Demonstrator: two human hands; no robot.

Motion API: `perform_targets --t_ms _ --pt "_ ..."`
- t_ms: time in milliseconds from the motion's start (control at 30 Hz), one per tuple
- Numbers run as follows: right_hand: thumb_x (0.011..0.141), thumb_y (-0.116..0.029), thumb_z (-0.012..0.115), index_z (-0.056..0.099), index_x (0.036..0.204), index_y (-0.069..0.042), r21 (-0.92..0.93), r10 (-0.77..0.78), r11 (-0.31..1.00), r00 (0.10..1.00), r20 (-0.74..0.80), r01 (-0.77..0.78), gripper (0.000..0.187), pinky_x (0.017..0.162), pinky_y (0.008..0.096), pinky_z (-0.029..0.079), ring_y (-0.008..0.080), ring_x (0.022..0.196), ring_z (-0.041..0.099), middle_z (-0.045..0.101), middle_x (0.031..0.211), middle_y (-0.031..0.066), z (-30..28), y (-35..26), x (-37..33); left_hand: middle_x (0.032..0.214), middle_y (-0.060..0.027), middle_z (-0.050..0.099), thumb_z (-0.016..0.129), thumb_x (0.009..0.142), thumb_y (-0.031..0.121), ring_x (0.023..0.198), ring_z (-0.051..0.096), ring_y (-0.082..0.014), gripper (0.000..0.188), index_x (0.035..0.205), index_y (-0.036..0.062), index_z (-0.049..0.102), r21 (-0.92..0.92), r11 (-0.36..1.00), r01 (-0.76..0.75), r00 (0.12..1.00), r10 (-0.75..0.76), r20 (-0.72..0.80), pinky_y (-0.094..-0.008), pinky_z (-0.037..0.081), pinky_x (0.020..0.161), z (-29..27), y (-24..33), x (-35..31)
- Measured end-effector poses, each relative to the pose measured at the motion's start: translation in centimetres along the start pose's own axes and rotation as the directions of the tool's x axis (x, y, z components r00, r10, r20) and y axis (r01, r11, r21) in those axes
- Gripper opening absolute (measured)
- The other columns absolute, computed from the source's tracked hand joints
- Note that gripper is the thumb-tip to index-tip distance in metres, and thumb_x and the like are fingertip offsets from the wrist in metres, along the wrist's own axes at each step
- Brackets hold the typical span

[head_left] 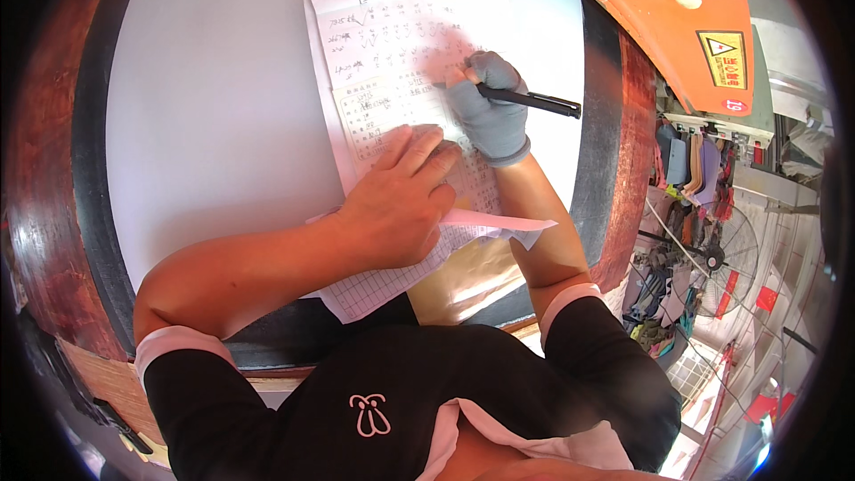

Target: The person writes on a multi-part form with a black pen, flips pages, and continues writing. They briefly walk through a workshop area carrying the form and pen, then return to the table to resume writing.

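My right hand (488,111), in a grey glove with bare fingertips, grips a black pen (543,103). The pen's tip points left, close to a sheet of paper (392,18) with printed and handwritten lines. Bare and ungloved, my left hand (405,191) lies on the papers with its fingers stretched out, just below and left of the pen. A small slip (359,116) with a printed form shows beside its fingertips. Beneath my left hand, a gridded sheet (365,292) sticks out toward me, and a pinkish sheet (499,220) curls up over my right forearm.
The papers lie on a pale board (223,80) over a dark surface with a reddish-brown wooden edge (613,240). An orange machine housing (659,0) with a yellow warning label juts in at the upper right. Beyond the edge stand a fan (712,256) and hanging coloured items (695,160).
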State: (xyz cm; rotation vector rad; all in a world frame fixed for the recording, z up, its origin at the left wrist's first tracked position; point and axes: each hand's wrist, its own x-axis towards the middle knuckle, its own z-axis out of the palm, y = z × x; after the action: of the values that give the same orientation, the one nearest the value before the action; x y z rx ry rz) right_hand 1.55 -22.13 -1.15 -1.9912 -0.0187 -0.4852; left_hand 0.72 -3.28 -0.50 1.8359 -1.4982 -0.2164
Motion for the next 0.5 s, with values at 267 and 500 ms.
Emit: perform_targets --t_ms 267,500 --pt "0.069 0.000 0.064 0.043 0.063 -0.005 0.055 0.033 0.998 0.999 -0.030 -0.031 0.023 0.051 0.0290 0.041 0.0139 0.055 0.044 0.047 0.060 0.0039 0.04 -0.21 -0.04 0.122 -0.0226 0.048 0.064 0.063 0.015 0.124 0.034 -0.0386 0.024 0.080 -0.0006 0.060 -0.007 1.000 -0.005 1.000 0.005 0.000 -0.0549 0.022 0.104 -0.06 -0.05 0.12" --pt "0.070 0.001 0.064 0.042 0.062 -0.005 0.001 0.016 1.000 0.999 -0.033 -0.016 0.024 0.049 0.0292 0.039 0.0145 0.053 0.041 0.045 0.059 0.0032 0.15 -0.20 0.06 0.125 -0.0215 0.046 0.064 0.064 0.015 0.127 0.032 -0.0385 0.023 0.080 -0.0003 0.061 -0.009 1.000 0.011 1.000 -0.011 0.016 -0.0559 0.021 0.105 -0.04 -0.01 0.03"
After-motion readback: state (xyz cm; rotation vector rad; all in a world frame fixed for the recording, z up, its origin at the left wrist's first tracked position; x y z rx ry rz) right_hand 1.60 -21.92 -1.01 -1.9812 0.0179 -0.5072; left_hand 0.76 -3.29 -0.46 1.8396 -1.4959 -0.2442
